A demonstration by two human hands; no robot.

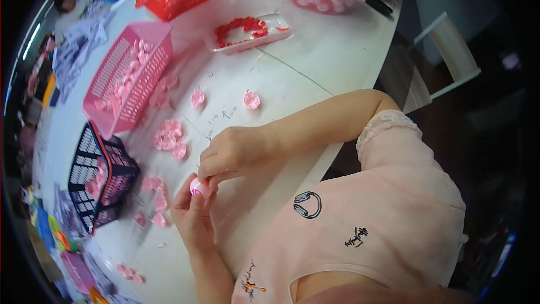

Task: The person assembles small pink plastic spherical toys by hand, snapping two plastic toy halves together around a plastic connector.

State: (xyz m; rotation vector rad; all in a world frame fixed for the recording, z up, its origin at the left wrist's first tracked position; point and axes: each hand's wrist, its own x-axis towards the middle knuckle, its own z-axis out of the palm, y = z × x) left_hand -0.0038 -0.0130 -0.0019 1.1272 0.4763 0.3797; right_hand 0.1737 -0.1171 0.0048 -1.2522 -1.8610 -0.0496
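While left hand grasps small pink-white ball, lower left of frame's centre, ball likely light, stiff, slick; best held round sides, squeezed gently. Right hand, farther right, pinches ball's upper-right edge.

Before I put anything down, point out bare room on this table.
The widest bare patch of table lies between the clear tray, the right forearm and the table's right edge. A smaller one separates the left forearm from the lowest pink pieces. Left and ahead of the left hand is crowded: other pink pieces, pink basket, dark basket.
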